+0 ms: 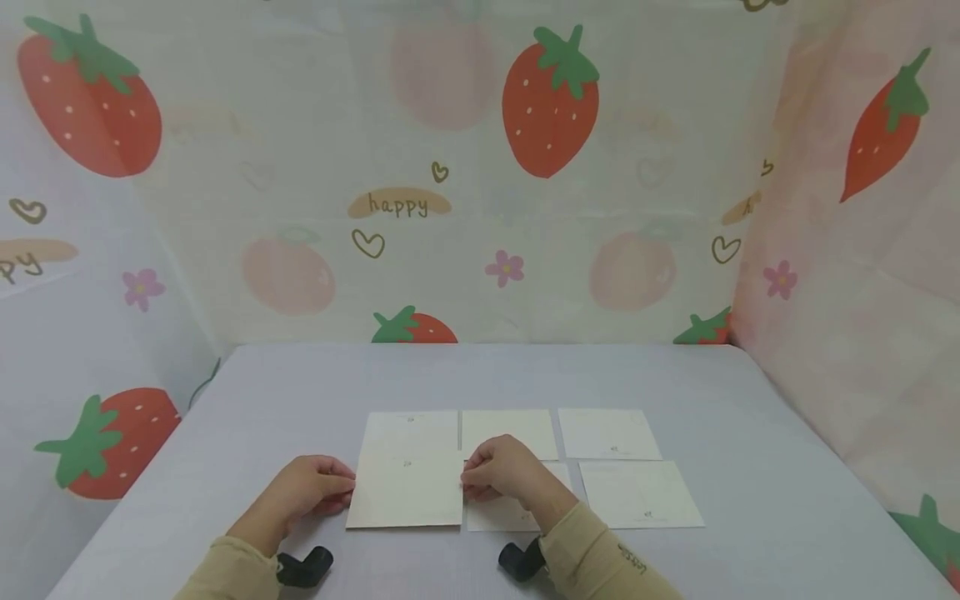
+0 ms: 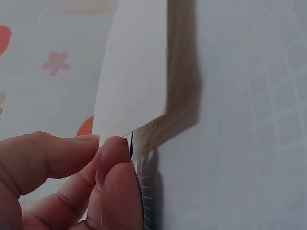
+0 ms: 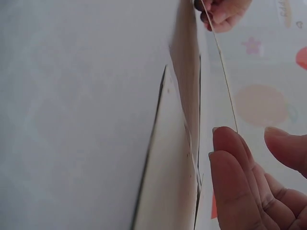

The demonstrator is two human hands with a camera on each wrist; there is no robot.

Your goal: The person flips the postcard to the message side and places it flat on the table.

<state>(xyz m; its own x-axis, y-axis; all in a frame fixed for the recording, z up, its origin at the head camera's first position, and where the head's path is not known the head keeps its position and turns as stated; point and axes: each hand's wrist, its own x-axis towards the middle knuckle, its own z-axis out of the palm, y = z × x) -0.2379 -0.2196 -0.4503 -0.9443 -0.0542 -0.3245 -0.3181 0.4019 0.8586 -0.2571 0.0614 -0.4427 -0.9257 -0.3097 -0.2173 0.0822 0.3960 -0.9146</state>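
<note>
A cream-white card (image 1: pixel 405 498) is held level a little above the table at the front left of a group of cards, casting a shadow. My left hand (image 1: pixel 309 490) pinches its left edge between thumb and fingers; the left wrist view shows this card (image 2: pixel 134 72) close up. At the card's right edge is my right hand (image 1: pixel 513 475). In the right wrist view its fingers (image 3: pixel 230 182) touch the card edge from below, while the thumb stands apart above. The held card overlaps the back-left card (image 1: pixel 412 425) in the head view.
Other pale cards lie on the white table (image 1: pixel 300 383): a back-middle card (image 1: pixel 510 422), a front-middle card (image 1: pixel 498 517) partly hidden by my right hand, a back-right card (image 1: pixel 609 433) and a front-right card (image 1: pixel 641 492). A strawberry-printed cloth (image 1: pixel 465 167) surrounds the table.
</note>
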